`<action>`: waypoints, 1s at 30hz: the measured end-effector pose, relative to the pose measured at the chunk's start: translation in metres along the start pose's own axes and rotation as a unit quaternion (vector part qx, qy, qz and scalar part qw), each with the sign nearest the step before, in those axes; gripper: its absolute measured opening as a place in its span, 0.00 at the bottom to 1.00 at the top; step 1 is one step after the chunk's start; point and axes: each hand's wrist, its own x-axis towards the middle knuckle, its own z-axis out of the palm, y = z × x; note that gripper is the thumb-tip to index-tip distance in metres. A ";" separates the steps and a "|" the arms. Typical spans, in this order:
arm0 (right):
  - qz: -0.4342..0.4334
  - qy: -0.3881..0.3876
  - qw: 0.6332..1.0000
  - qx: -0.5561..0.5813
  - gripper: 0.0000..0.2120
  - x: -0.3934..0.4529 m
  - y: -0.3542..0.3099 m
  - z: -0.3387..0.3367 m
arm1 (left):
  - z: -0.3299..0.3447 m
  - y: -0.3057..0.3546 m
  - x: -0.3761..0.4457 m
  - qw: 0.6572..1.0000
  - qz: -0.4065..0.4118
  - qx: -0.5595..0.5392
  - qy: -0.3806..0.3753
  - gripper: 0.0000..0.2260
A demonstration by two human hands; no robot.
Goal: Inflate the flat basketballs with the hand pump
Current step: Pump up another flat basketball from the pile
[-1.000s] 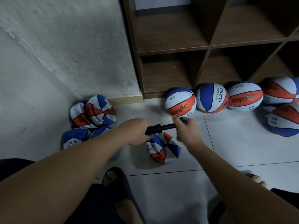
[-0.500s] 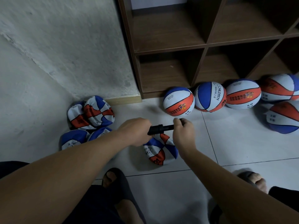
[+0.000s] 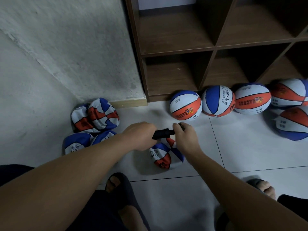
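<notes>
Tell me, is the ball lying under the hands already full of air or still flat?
Still flat. The ball under the hands lies crumpled with folded panels, unlike the round ball by the shelf.

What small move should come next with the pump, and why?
Probably pull the right hand outward to draw the black hand pump open. Both hands grip it, the left hand on the barrel, above the crumpled flat basketball; any needle connection is hidden.

"CHILDREN" reads on the second inflated basketball [image 3: 218, 101]; other ball prints are illegible.
</notes>
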 end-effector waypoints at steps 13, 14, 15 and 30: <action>0.024 0.157 0.986 0.040 0.14 0.008 0.001 -0.025 | 0.003 0.004 0.005 0.999 -0.001 0.025 0.048 0.12; 0.017 0.158 0.986 0.047 0.13 0.002 0.001 -0.016 | 0.004 0.004 0.006 0.999 -0.001 0.028 0.047 0.12; 0.013 0.154 0.987 0.053 0.13 -0.004 0.000 -0.009 | 0.005 0.003 0.007 0.999 -0.001 0.031 0.044 0.11; -0.005 0.022 0.999 0.024 0.14 -0.007 -0.003 0.012 | 0.001 0.010 0.004 0.999 0.013 0.029 0.029 0.10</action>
